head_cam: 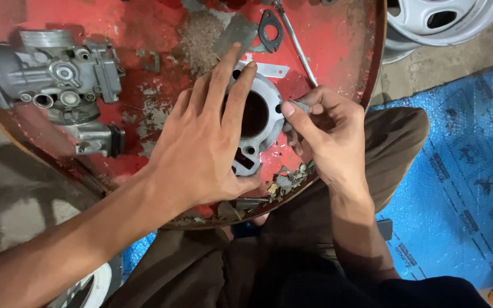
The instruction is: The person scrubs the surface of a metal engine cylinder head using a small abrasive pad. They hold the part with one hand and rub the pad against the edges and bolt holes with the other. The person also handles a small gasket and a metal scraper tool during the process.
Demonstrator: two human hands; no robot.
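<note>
Head view: a grey cast-metal cylinder block [258, 122], judged heavy, rigid and best gripped by its outer wall, is pinned on the chipped red round table [338, 40] under the spread left hand [203, 145]; a small flat metal piece [299, 106] is pinched by the right hand [323, 137] at its rim.
</note>
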